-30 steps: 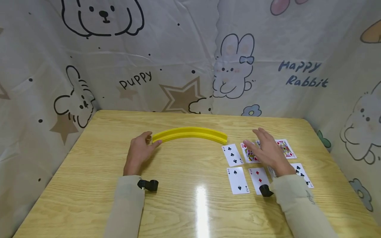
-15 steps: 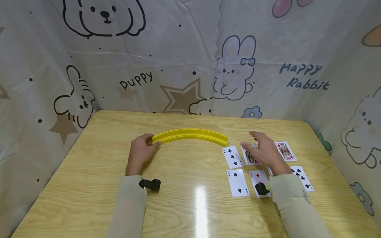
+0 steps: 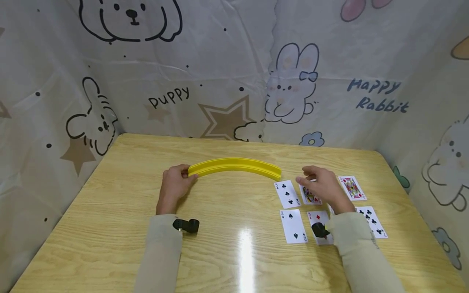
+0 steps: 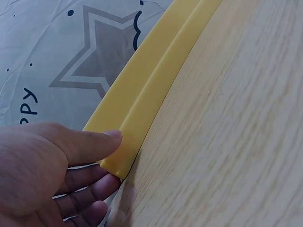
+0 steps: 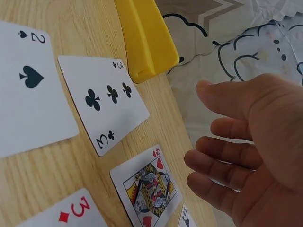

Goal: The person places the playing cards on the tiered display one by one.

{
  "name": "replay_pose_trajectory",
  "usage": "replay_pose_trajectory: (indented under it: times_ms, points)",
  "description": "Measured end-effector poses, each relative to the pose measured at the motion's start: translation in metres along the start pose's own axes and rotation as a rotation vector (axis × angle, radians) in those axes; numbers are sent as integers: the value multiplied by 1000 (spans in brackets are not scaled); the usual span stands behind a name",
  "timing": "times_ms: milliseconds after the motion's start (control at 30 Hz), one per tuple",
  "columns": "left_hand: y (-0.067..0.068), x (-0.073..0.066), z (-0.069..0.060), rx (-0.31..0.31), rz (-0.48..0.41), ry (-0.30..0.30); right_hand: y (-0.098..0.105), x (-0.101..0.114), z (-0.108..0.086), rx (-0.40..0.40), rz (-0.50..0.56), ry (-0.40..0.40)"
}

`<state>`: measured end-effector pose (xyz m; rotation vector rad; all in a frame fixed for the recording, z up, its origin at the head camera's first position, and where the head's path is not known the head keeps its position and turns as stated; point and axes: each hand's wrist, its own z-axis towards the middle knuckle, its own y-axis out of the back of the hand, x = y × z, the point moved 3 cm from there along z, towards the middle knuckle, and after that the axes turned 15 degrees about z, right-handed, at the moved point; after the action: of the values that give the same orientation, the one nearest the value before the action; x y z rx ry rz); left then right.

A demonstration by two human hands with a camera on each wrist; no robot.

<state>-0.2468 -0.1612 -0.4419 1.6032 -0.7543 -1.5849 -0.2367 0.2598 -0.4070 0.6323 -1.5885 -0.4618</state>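
Note:
A yellow curved card holder (image 3: 234,163) with a lengthwise groove lies along the far part of the table. My left hand (image 3: 174,185) grips its left end. In the left wrist view the thumb (image 4: 112,137) lies over the front of that end, with the other fingers behind and under it. Above the playing cards hovers my right hand (image 3: 324,187), its fingers loosely bent and holding nothing. Below it is a queen of hearts (image 5: 150,189), partly covered in the head view. The three of clubs (image 3: 287,194) lies near the holder's right end.
Face-up cards lie in two rows on the wooden table (image 3: 209,228). The front row includes the two of spades (image 3: 294,226), the three of diamonds (image 3: 318,217) and a club card (image 3: 373,221). A court card (image 3: 352,188) lies far right. Printed cloth (image 3: 205,49) hangs behind.
My right hand has moved slightly left and lower over the cards, its fingers bending more. The left hand has closed more on the holder's left end. The holder and cards stay in place.

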Motion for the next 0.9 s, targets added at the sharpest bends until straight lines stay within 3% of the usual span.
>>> replay_pose_trajectory:
  times_ms: [367, 900]
  points:
    - [1, -1, 2, 3, 8, 26, -9, 8, 9, 18, -63, 98]
    - [-1, -1, -1, -1, 17, 51, -21, 7, 20, 93, -120, 20]
